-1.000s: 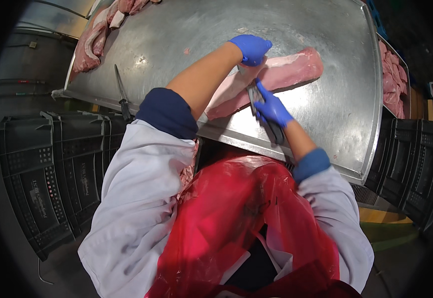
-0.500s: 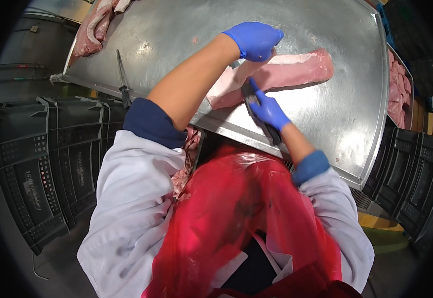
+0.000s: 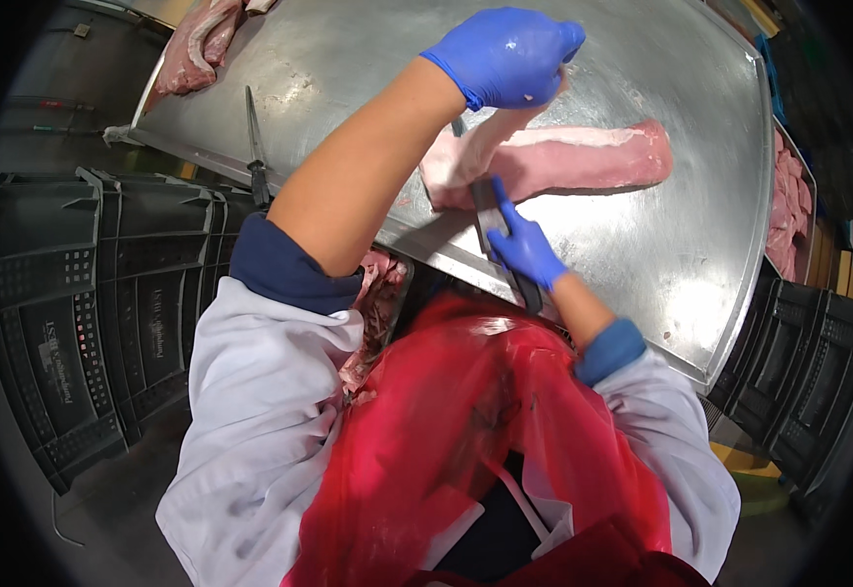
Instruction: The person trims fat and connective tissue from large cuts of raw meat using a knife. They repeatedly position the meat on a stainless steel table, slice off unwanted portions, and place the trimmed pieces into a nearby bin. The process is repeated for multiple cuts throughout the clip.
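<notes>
A long pale-pink slab of meat (image 3: pixel 583 161), like a boneless loin with a white fat edge, lies across the metal table near its front. Above its left part is my left hand (image 3: pixel 509 59), in a blue glove, its closed fingers pulling up a pale strip (image 3: pixel 505 132) that still joins the slab. My right hand (image 3: pixel 529 249), also gloved in blue, is wrapped round a long dark tool (image 3: pixel 488 210). One end of that tool meets the slab's near side below the raised strip. Its working end is hidden, so its exact kind is unclear.
A slim blade with a black handle (image 3: pixel 258 161) rests across the table's left edge. More meat (image 3: pixel 201 44) lies at the far left. Meat pieces fill a container (image 3: pixel 788 205) at right and another (image 3: pixel 379 303) below the front edge. Black crates (image 3: pixel 54 323) stand at left, others (image 3: pixel 788 342) at right.
My left hand has risen away from the slab, drawing the strip higher and longer. My right hand with the dark tool has shifted slightly toward me and left. The view has tilted a little.
</notes>
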`<state>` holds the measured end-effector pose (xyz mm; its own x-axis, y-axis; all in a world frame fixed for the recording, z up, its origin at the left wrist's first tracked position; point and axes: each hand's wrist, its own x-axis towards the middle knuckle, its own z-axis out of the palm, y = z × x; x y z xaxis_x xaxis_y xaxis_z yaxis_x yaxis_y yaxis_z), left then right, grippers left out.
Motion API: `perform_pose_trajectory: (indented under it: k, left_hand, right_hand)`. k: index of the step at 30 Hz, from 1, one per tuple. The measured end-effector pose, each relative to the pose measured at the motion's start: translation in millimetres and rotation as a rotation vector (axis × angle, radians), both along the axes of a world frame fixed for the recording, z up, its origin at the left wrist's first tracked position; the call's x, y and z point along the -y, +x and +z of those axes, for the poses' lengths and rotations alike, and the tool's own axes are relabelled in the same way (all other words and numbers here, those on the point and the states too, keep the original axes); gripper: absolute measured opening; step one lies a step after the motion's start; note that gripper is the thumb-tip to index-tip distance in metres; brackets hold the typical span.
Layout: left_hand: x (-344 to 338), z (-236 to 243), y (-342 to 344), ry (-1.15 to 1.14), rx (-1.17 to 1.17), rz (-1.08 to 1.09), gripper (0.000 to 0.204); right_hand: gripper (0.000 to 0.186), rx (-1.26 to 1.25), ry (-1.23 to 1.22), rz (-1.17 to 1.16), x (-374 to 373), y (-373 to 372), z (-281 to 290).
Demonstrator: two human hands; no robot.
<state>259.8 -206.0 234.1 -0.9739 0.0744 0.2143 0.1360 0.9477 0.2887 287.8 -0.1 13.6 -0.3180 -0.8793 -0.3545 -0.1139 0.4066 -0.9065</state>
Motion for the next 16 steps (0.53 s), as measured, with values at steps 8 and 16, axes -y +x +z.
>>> perform_pose_trajectory:
  k: [8,16]
  left_hand:
    - [-18.2,36.2,-1.4,0.070,-0.554,-0.169,0.008]
    - [-39.5,96.9,-17.5,-0.076,-0.473,-0.165,0.003]
  right_hand:
    - [0.078,0.098,-0.031,-0.075,29.8,-6.3,40.7]
    - [0.064,0.199,-0.195,-0.120,58.6,-24.2,17.1]
